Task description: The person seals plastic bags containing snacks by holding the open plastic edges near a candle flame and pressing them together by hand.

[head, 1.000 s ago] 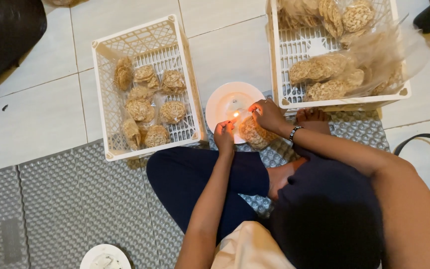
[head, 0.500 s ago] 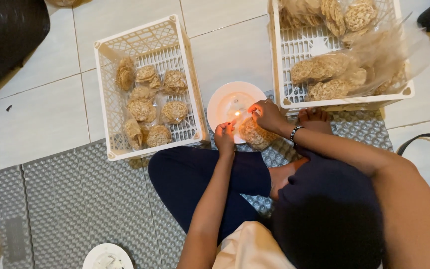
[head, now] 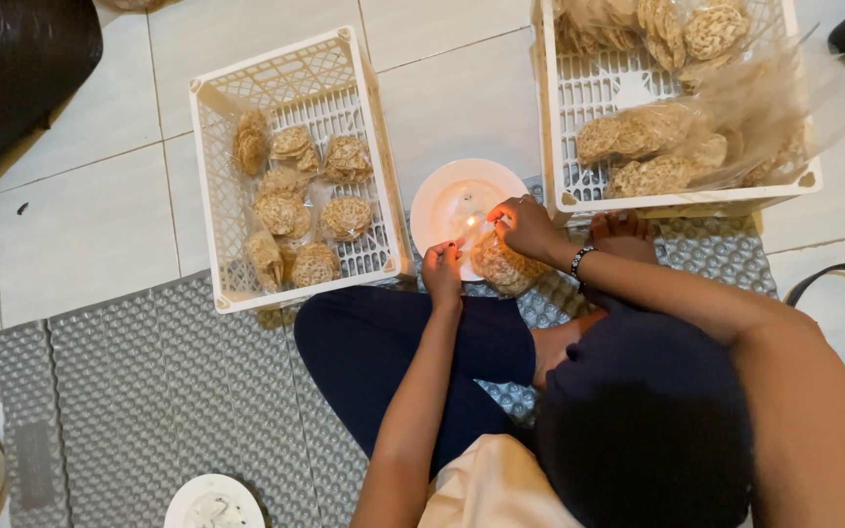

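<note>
2 crates (head: 297,166) flanking plate (head: 442,200)

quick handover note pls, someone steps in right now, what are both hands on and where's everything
Left hand: pinches the edge of a clear packet of round crackers next to the small flame over the white plate.
Right hand: grips the same packet's top from the other side.
Done: small packets lie in the left crate.
Left: larger bags of crackers sit in the right crate; the packet in hand is at the flame, whether its edge is closed cannot be told.
</note>
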